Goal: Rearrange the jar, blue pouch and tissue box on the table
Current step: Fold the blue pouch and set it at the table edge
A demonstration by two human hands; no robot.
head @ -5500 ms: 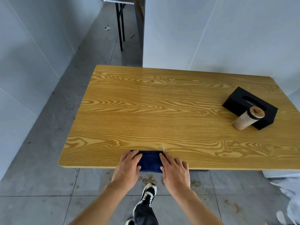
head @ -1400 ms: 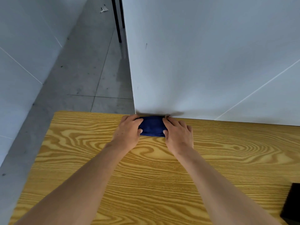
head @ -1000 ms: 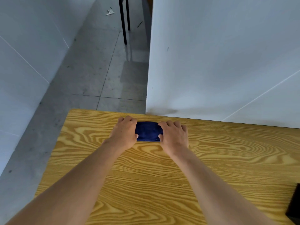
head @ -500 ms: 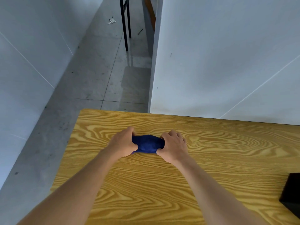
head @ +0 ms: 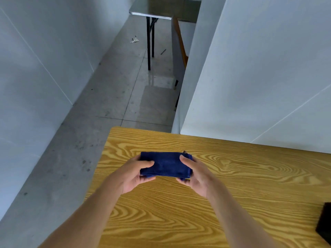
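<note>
The blue pouch (head: 165, 164), a flat dark blue rectangle, is held just above the wooden table (head: 250, 176) near its far left corner. My left hand (head: 132, 174) grips its left end, thumb on top and fingers under. My right hand (head: 194, 174) grips its right end the same way. A black corner of the tissue box (head: 325, 224) shows at the right edge of the frame. The jar is out of view.
A white wall panel (head: 259, 77) stands right behind the table's far edge. Grey floor (head: 89, 122) lies to the left of the table. A metal-topped table with black legs (head: 152, 13) stands farther back in the passage.
Both hands pulled the pouch back from the wall edge and lifted it, turning its flat face up. The view has swung a little left.
</note>
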